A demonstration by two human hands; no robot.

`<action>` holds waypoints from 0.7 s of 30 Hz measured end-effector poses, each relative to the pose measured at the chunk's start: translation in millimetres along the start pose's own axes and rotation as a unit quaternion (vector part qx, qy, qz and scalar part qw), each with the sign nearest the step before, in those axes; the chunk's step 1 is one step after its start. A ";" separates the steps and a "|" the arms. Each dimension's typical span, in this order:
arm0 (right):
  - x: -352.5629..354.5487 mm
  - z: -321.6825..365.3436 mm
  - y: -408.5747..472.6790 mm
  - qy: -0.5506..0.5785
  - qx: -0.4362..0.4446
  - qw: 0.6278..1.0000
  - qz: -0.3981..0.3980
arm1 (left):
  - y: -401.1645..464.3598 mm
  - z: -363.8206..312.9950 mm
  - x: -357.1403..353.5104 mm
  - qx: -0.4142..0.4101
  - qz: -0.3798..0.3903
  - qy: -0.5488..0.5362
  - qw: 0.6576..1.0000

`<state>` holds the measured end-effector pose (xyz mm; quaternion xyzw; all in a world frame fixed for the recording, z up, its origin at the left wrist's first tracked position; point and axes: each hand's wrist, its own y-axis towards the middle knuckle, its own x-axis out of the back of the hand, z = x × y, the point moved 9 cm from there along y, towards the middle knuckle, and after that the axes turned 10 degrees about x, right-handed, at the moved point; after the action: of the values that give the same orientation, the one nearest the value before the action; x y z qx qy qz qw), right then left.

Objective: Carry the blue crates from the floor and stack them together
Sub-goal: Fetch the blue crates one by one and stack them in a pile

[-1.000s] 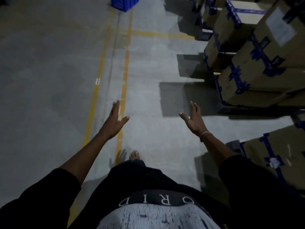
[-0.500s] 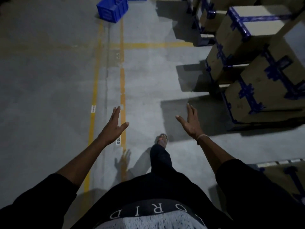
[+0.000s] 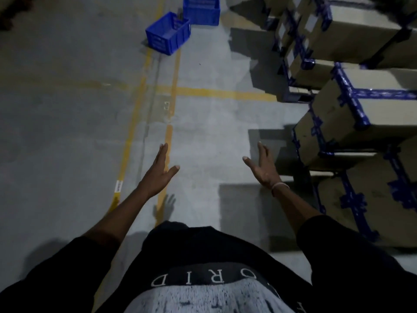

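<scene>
Two blue crates (image 3: 180,26) sit touching on the far floor; left hand (image 3: 158,172) and right hand (image 3: 264,170) spread, empty; best to walk close, then grip opposite rims.

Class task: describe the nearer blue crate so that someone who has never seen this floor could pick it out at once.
Follow the yellow floor lines away from the person to the top of the view, where two blue crates sit on the concrete. The nearer blue crate is the left one, turned at an angle over the lines, while the farther crate sits square behind it.
</scene>
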<state>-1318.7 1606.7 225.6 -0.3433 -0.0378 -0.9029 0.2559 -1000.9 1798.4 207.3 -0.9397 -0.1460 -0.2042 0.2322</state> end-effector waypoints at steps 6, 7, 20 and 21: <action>7.6 8.2 150.0 -0.017 0.021 1.000 0.002 | 127.7 -29.7 29.5 0.014 -0.014 -0.007 1.000; 6.8 7.8 175.8 -0.020 0.022 1.000 0.003 | 152.6 -33.4 36.2 0.015 -0.012 -0.007 1.000; -8.1 44.3 505.1 -0.011 -0.006 1.000 -0.020 | 488.1 -117.7 164.8 0.008 0.024 0.044 0.999; -8.1 47.1 524.2 -0.007 -0.011 1.000 -0.024 | 509.5 -124.8 172.4 0.006 0.028 0.051 0.998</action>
<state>-1029.4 1167.6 200.0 -0.3513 -0.0378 -0.9068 0.2300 -701.5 1334.6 194.1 -0.9302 -0.1090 -0.2448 0.2507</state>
